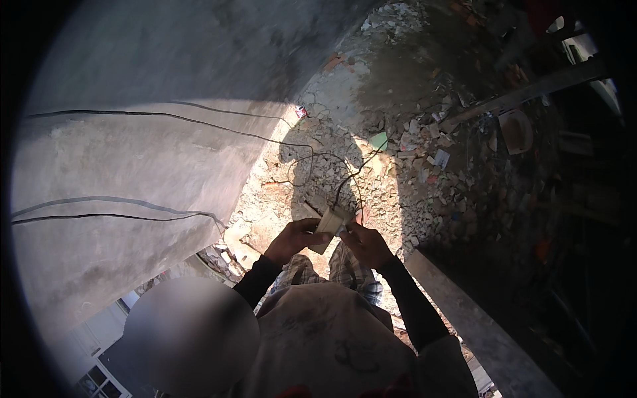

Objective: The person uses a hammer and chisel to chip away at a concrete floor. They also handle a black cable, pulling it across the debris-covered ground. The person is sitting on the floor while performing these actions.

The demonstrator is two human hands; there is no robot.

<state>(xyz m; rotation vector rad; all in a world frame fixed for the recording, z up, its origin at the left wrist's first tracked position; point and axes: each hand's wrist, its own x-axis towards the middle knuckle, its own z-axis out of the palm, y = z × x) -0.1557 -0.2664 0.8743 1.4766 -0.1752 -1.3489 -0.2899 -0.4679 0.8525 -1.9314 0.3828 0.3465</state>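
In the middle of the frame, low: your two hands on a small box with wires.

Your left hand closes its fingers around the pale box from the side, and your right hand pinches at its other edge, where the dark wires come out. It seems you are fitting the wires; next you need a steady hold and fine finger work. Beyond lie rubble and, at the left, a grey wall with cables.
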